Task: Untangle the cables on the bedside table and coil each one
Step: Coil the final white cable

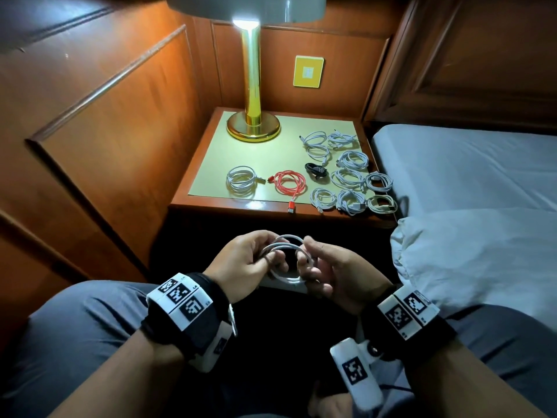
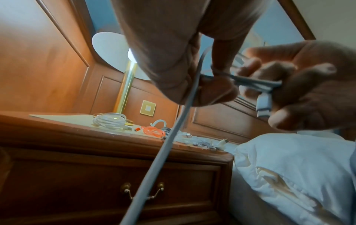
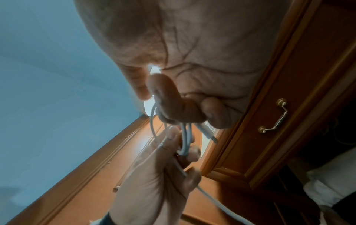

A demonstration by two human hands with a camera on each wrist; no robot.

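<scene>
White cable (image 1: pixel 284 257) held in front of the counter (image 1: pixel 211 203), above the lap, between both hands; not on the counter. Several loops already formed. Left hand (image 1: pixel 244 260): fingers (image 2: pixel 217 89) curled and clamped on the left side of the coil. Right hand (image 1: pixel 331 270): fingers (image 3: pixel 173 105) curled and pinching the right side of the loops, one plug (image 2: pixel 263 106) lying against the palm. Loose tail of the same cable running down past the left wrist, free end out of view.

On the counter: coiled white cable (image 1: pixel 241 181) near the front edge, red cable (image 1: pixel 289 184) just beside it with its plug reaching the front edge, small black cable (image 1: pixel 316 171) behind that. Cluster of small white coils (image 1: pixel 349 173) along the right edge, from front corner to mid-depth. Lamp (image 1: pixel 253 128) at the back left.

Handling, judged: light, thin, soft, smooth jacket. Loops likely to spring open if pinch relaxes. Best hold: across all strands at one point on the coil, not on a single strand. Plugs stiff; ends near plugs probably resist tight bends, so avoid kinking there. Tail to be fed in by one hand while the other keeps the bundle pinched.

Progress, judged: most cables coiled; this one partly wound.
</scene>
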